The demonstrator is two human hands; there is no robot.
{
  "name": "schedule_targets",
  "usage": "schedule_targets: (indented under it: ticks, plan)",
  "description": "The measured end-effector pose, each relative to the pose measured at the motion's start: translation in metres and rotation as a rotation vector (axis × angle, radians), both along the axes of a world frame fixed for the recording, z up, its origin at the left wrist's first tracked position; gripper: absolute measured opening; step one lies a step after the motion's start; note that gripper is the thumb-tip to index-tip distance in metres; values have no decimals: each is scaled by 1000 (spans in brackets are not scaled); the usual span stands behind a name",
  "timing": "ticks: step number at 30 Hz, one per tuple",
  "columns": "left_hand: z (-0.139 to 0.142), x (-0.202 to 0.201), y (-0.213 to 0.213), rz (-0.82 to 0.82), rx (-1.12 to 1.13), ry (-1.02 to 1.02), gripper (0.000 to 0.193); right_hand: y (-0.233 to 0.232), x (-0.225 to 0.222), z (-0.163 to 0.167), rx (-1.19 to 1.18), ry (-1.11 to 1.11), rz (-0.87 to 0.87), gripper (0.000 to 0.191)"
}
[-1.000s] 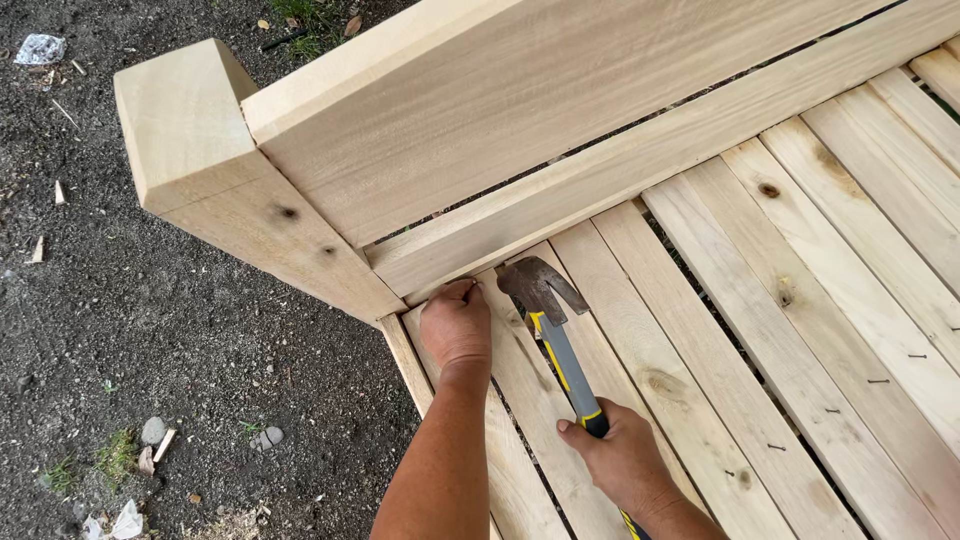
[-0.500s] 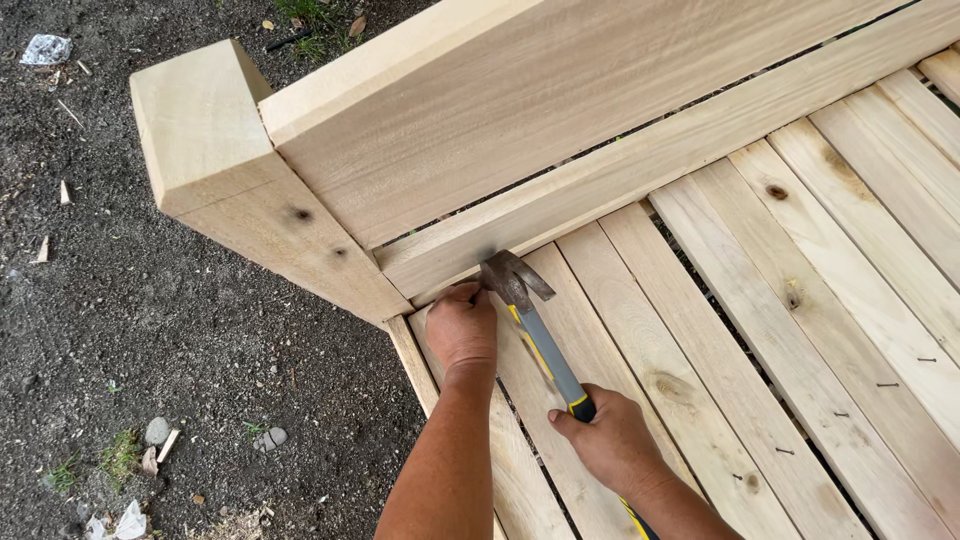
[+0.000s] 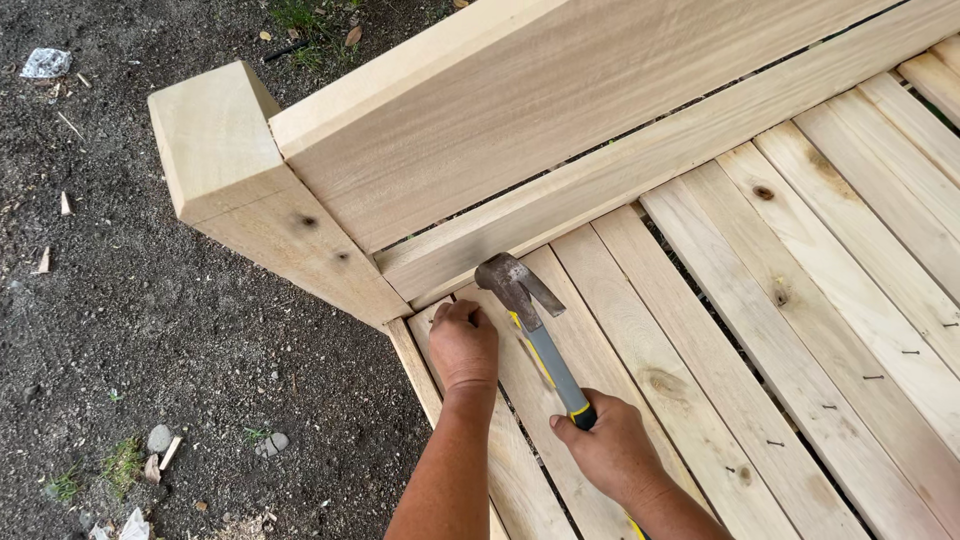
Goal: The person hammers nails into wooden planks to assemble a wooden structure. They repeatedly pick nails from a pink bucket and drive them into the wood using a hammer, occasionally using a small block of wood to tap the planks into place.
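Note:
My right hand (image 3: 610, 447) grips the grey and yellow handle of a claw hammer (image 3: 522, 305). Its rusty steel head hangs just above the near end of a pale wooden slat (image 3: 520, 400), close to the low back rail (image 3: 640, 165). My left hand (image 3: 463, 343) rests on the outermost slat with its fingers curled and pinched at the slat's end, right beside the hammer head. Whatever the fingertips hold is too small to make out.
A thick square corner post (image 3: 230, 170) and a wide upright board (image 3: 560, 100) stand behind the slats. Several parallel slats (image 3: 800, 320) with small nails run off to the right. Dark bare soil (image 3: 130, 330) with stones, wood chips and litter lies to the left.
The hammer head has lifted slightly off the slat and sits a little to the right of my left hand. The view has shifted right; my left hand stays at the slat's end.

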State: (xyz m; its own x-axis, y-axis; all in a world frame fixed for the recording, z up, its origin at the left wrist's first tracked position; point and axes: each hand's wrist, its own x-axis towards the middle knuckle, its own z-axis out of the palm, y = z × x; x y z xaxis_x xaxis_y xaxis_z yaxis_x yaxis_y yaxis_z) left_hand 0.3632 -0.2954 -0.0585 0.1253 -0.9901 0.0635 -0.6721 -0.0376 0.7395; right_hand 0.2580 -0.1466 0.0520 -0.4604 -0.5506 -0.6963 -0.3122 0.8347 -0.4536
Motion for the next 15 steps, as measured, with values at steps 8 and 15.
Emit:
schedule_targets:
  ticks: [8, 15]
  plan:
    - [0, 1, -3, -16, 30, 17, 12, -1, 9, -12, 24, -123, -111, 27]
    - [-6, 1, -7, -59, -15, 10, 13, 8, 5, -24, -43, 14, 12, 29]
